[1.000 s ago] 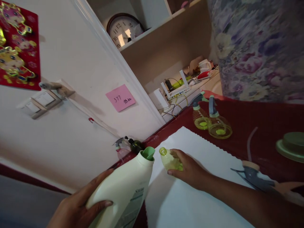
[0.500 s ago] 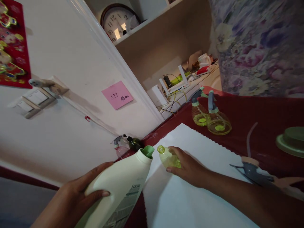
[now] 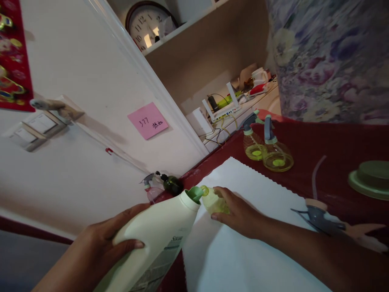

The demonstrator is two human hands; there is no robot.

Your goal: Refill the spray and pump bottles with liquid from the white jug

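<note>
My left hand [image 3: 103, 239] is wrapped round the handle of a large pale detergent jug [image 3: 158, 235], tilted to the right. Its green pouring spout [image 3: 194, 194] meets the mouth of a small yellowish clear bottle [image 3: 212, 200]. My right hand [image 3: 237, 211] grips that bottle by its side, over a white sheet [image 3: 237, 255]. Whether liquid is flowing I cannot tell. To the right of my right forearm lies a grey spray-bottle trigger head [image 3: 319, 217] with its thin tube pointing up.
Two spray bottles [image 3: 278, 158] holding yellow liquid stand on the dark red table [image 3: 319, 142]. A green lid-like object [image 3: 370, 178] sits at the right. A dark green bottle [image 3: 172, 184] and a pink spray bottle [image 3: 153, 192] are near the wall. Behind is a white router [image 3: 226, 113].
The jug has moved slightly right and its spout now reaches the small bottle's mouth. A gap stood between them before. Both hands keep their grips.
</note>
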